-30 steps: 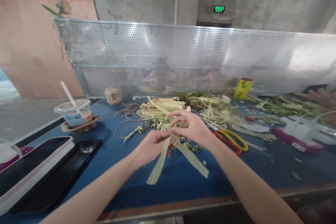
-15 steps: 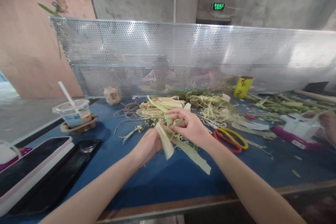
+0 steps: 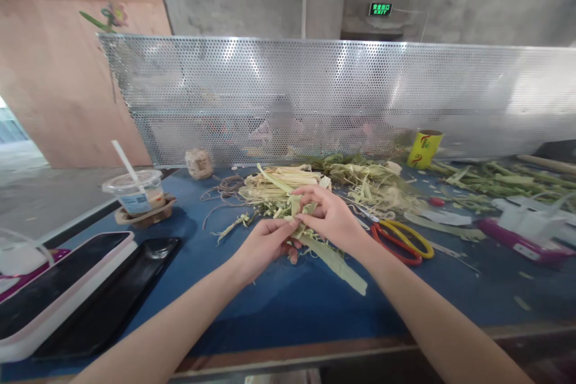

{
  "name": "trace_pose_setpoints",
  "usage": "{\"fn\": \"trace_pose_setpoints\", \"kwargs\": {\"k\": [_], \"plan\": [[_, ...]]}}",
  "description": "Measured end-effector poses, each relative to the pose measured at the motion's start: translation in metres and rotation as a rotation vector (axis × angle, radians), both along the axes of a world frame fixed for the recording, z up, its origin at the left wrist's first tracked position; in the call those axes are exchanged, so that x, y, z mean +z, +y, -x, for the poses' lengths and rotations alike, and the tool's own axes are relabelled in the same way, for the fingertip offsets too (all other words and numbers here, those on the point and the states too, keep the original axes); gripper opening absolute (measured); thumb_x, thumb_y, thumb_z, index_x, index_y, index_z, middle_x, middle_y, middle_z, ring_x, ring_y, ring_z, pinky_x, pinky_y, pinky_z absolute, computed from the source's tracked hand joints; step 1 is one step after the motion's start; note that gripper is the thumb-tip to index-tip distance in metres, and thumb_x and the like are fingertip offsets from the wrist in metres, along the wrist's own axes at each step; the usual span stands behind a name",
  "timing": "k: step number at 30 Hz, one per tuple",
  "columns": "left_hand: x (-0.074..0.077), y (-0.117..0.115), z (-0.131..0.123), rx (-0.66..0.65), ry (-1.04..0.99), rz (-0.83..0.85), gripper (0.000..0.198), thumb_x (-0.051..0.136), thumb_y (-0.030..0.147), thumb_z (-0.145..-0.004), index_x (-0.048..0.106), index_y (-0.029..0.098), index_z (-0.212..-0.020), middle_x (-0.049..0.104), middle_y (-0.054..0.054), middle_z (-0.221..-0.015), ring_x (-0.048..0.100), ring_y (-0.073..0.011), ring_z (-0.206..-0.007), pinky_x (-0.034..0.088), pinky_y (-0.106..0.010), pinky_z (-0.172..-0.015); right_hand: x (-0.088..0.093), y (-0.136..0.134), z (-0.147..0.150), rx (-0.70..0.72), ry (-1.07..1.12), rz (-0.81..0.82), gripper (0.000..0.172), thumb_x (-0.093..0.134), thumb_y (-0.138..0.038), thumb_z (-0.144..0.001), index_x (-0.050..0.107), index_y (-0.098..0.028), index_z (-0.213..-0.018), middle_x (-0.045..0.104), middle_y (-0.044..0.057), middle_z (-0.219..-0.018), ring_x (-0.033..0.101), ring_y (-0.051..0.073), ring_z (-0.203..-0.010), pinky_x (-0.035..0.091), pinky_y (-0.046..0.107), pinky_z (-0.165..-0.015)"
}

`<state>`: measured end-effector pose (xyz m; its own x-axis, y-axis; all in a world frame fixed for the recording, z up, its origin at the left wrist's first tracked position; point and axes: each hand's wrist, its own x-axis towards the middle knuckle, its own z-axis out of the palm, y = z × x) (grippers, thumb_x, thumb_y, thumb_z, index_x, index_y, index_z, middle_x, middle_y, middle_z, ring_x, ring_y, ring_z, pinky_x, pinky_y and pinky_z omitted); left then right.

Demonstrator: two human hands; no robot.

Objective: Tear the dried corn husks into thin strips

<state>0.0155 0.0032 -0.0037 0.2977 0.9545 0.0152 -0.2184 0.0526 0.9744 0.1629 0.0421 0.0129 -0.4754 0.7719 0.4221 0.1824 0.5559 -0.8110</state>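
Long pale-green strips that look like corn husk [image 3: 336, 263] run from between my hands toward the lower right, over the blue table. My left hand [image 3: 272, 241] is closed, thumb and forefinger pinching the husk close to the right fingertips. From the other side my right hand [image 3: 327, 216] grips the same husk between thumb and bent fingers. Much of the held part is hidden behind the fingers. Just beyond the hands lies a pile of pale husks [image 3: 274, 183]. To the right, scissors with red and yellow handles [image 3: 407, 240] rest on the table.
A perforated metal screen [image 3: 315, 90] stands along the back. At left are a drink cup with a straw [image 3: 140, 192], a black tray [image 3: 108, 297] and a phone-like slab [image 3: 58, 282]. A yellow tube [image 3: 424, 150], green stalks [image 3: 504, 180] and a white-and-purple device [image 3: 524, 234] sit right.
The husk flap that hung over my left hand no longer shows there. My left thumb and fingers have closed in beside the right fingertips. The camera view has shifted slightly left.
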Motion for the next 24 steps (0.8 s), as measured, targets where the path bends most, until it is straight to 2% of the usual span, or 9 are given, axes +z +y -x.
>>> {"fn": "trace_pose_setpoints", "kwargs": {"k": [10,13,16,18,21,24], "plan": [[-0.007,0.006,0.002,0.037,0.017,-0.058,0.029,0.059,0.037,-0.07,0.063,0.009,-0.065,0.054,-0.001,-0.054,0.048,-0.0088,-0.046,0.043,-0.023,-0.046,-0.007,0.003,0.001,-0.031,0.013,-0.016,0.028,0.048,-0.021,-0.075,0.045,-0.024,-0.103,0.051,-0.001,-0.082,0.039,0.001,-0.037,0.032,0.016,-0.033],[-0.007,0.008,0.003,0.085,0.025,-0.095,0.029,0.059,0.037,-0.069,0.064,0.008,-0.069,0.054,0.0,-0.053,0.047,-0.0086,-0.045,0.043,-0.023,-0.046,-0.007,0.006,-0.002,-0.191,-0.005,-0.167,0.024,0.046,-0.023,-0.077,0.048,-0.022,-0.101,0.051,-0.001,-0.078,0.036,0.002,-0.037,0.03,0.018,-0.035],[-0.007,0.01,0.003,0.117,0.004,-0.118,0.028,0.058,0.035,-0.07,0.065,0.008,-0.07,0.053,0.0,-0.051,0.046,-0.0083,-0.042,0.041,-0.022,-0.045,0.003,0.005,0.006,-0.326,-0.018,-0.299,0.022,0.046,-0.022,-0.076,0.051,-0.02,-0.097,0.051,0.0,-0.077,0.038,0.004,-0.041,0.035,0.02,-0.042],[-0.009,0.013,0.004,0.148,-0.035,-0.105,0.024,0.057,0.031,-0.07,0.064,0.009,-0.066,0.053,0.001,-0.05,0.046,-0.0087,-0.043,0.041,-0.021,-0.045,0.012,0.001,0.026,-0.27,-0.057,-0.296,0.022,0.046,-0.022,-0.075,0.051,-0.02,-0.096,0.054,0.001,-0.08,0.045,0.006,-0.047,0.039,0.022,-0.048],[-0.017,0.02,0.006,0.194,-0.064,-0.048,0.027,0.052,0.03,-0.071,0.066,0.008,-0.064,0.05,0.001,-0.048,0.046,-0.0106,-0.045,0.04,-0.019,-0.041,0.021,-0.011,0.081,-0.106,-0.17,-0.257,0.025,0.051,-0.027,-0.072,0.053,-0.018,-0.096,0.058,0.004,-0.086,0.054,0.013,-0.065,0.045,0.028,-0.063],[-0.025,0.03,0.01,0.174,-0.059,0.014,0.027,0.056,0.032,-0.07,0.068,0.009,-0.07,0.052,-0.001,-0.046,0.046,-0.012,-0.042,0.037,-0.02,-0.037,0.019,-0.017,0.156,0.021,-0.25,-0.166,0.055,0.06,-0.035,-0.065,0.044,-0.011,-0.112,0.055,0.013,-0.102,0.054,0.023,-0.088,0.045,0.036,-0.075]]}}
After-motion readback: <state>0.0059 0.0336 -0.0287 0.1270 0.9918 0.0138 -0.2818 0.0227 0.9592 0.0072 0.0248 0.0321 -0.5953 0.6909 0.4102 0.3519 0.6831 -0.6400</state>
